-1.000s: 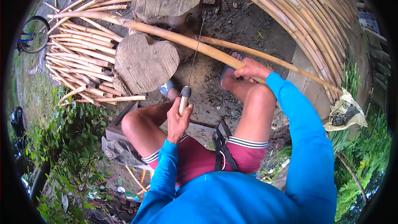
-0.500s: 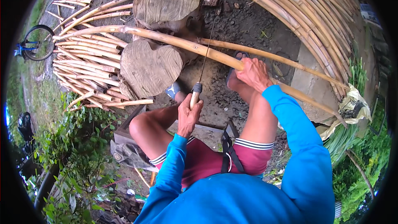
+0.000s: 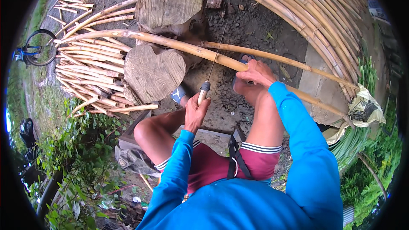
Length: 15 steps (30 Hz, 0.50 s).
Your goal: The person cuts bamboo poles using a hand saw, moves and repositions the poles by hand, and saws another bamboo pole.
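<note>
A long bamboo pole point(image 3: 170, 41) slants across in front of me, passing over the near tree stump. My right hand point(image 3: 257, 73) is wrapped around it above my right knee. In my left hand point(image 3: 196, 113) I grip the pale handle of a long thin-bladed tool point(image 3: 215, 59), which has a dark collar where the blade starts. The blade crosses the pole left of my right hand. It shows nearly edge-on, so I cannot tell whether it is a saw or a machete, or whether it touches the pole.
Two stumps, the near one point(image 3: 154, 73) and the far one point(image 3: 169, 2), stand ahead. Short cut pieces point(image 3: 91, 61) pile up at left. A thinner pole point(image 3: 272, 55) lies beyond the held one. Long poles point(image 3: 294, 10) curve along the far right, and leafy plants point(image 3: 76, 174) grow at near left.
The tool has shifted slightly to the right, and its blade leans more to the right across the pole. My right hand keeps its hold, with little movement.
</note>
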{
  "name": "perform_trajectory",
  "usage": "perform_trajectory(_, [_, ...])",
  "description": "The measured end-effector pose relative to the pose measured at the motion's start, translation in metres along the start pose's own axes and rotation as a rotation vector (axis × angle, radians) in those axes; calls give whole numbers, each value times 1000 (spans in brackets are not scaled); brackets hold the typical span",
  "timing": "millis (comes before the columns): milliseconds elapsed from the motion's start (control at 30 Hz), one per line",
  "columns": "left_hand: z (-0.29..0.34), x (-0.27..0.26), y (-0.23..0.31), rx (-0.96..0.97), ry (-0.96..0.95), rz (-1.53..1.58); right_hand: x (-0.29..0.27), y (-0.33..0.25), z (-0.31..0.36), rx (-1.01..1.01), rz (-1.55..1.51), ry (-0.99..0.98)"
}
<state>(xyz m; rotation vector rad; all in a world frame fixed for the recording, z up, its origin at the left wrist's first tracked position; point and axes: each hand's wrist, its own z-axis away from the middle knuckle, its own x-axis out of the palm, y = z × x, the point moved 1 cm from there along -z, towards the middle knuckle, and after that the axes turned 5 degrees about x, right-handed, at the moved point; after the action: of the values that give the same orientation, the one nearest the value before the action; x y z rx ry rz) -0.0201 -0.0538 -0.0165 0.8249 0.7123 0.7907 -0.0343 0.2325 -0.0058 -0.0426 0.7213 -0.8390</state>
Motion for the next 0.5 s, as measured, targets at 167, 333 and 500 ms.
perform_trajectory(167, [-8,2,6,33,-16,-81,4,-1,0,-22,100,128])
perform_trajectory(333, [-14,4,21,52,14,-197,2,2,-2,31,94,76])
perform_trajectory(500, [-8,-1,9,-9,16,-238,-2,-7,0,4,102,58])
